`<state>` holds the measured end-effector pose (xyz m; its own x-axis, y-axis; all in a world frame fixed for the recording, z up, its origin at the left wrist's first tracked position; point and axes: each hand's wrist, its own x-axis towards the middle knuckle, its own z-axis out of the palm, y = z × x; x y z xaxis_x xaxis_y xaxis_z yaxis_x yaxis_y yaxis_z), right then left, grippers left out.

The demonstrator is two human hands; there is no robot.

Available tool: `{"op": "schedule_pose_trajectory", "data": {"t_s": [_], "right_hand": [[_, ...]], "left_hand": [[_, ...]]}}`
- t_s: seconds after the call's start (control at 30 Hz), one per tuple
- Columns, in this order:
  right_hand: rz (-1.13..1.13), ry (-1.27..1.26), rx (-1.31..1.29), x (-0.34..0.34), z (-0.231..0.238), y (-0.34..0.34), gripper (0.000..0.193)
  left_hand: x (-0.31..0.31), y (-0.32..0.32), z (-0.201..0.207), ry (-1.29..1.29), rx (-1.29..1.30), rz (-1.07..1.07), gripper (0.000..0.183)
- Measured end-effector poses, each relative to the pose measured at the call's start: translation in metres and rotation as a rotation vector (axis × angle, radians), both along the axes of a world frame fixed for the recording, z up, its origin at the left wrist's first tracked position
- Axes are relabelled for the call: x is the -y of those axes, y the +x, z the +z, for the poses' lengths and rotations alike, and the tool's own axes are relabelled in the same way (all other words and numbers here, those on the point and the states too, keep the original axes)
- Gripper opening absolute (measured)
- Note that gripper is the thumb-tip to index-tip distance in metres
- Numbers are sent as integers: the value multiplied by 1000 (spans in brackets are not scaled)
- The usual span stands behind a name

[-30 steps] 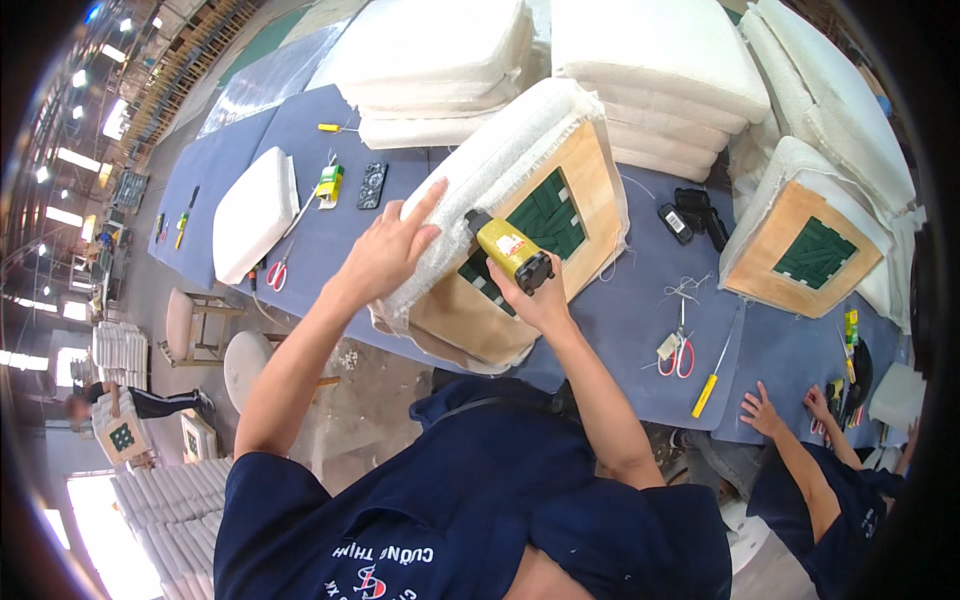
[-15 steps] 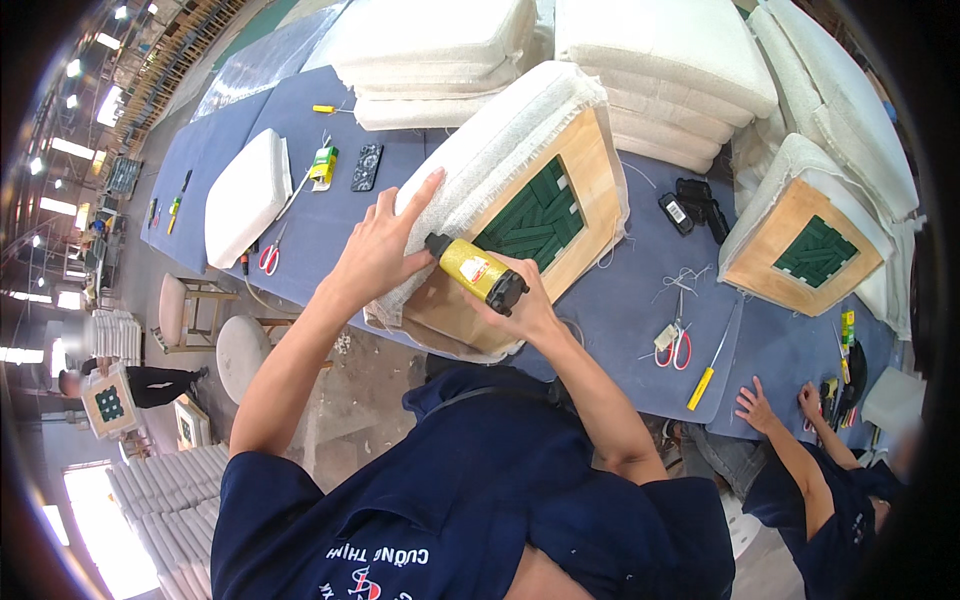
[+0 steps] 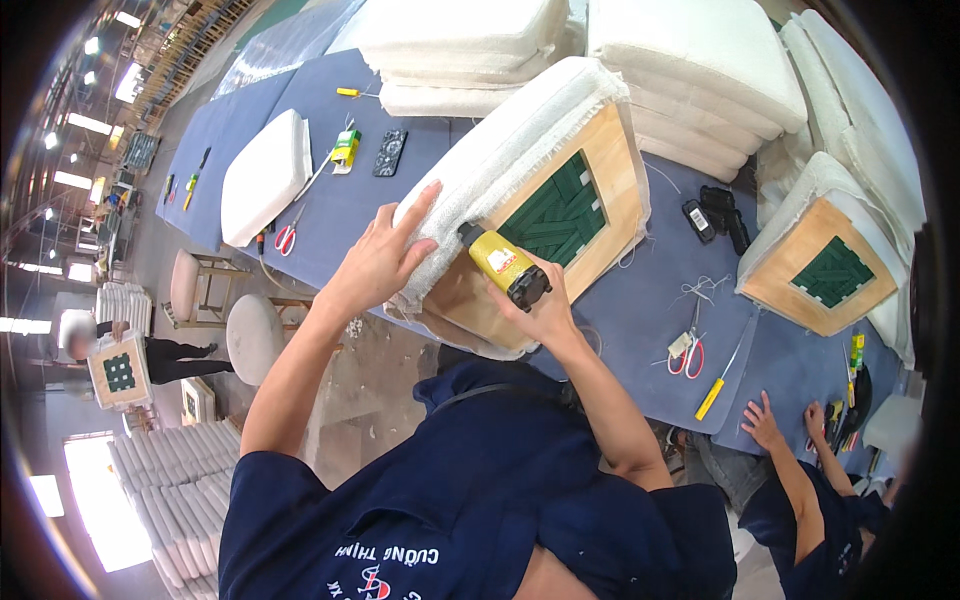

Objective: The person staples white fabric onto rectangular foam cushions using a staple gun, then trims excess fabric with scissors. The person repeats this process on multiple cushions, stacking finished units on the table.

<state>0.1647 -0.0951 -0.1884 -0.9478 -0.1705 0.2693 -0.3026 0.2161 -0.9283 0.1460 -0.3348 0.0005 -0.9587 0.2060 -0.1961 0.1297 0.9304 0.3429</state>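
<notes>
A white-covered seat cushion (image 3: pixel 500 150) stands tilted on the blue-grey table, its wooden underside with woven green webbing turned to the right. My left hand (image 3: pixel 378 255) holds its near left side, index finger and thumb spread over the white fabric and the other fingers partly hidden. In my right hand (image 3: pixel 548 308) is a yellow-and-black staple gun (image 3: pixel 500 262), its black nose by the fabric edge near the wooden base. Whether the nose touches cannot be made out. My right fingers wrap round the gun, mostly hidden by it.
Stacked white cushions (image 3: pixel 690 60) line the table's back. Another cushion (image 3: pixel 268 175) lies left, near scissors (image 3: pixel 287 238) and a phone (image 3: pixel 390 153). Red-handled scissors (image 3: pixel 686 355) and a yellow-handled tool (image 3: pixel 712 395) lie right. A co-worker's hand (image 3: pixel 765 420) rests at the right edge.
The whole view has shifted slightly, so the table's things appear farther right. My hands keep their holds on the cushion and the staple gun. A person at far left has come further into view.
</notes>
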Motion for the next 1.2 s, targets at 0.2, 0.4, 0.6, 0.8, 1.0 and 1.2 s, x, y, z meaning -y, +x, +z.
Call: {"op": "schedule_pose_trajectory", "data": {"t_s": [0.2,0.4,0.6,0.8,1.0,1.2], "right_hand": [[176,-106,-48,-2,71,6,27],[236,-36,27,3,74,12,56],[236,-49,-76,5,79,17,56],[197,4,-102,-14,71,30,69],[-384,463,320,-128,29,42,65],[-543,937,497,-222,-106,75,82]], "left_hand": [[4,2,-8,40,-80,-25,96],[-2,7,-2,32,-49,-13,112],[1,8,-6,27,-72,-14,127],[0,16,6,69,-88,-89,136],[6,53,0,608,72,-108,137],[-53,28,-71,1029,617,-120,104]]}}
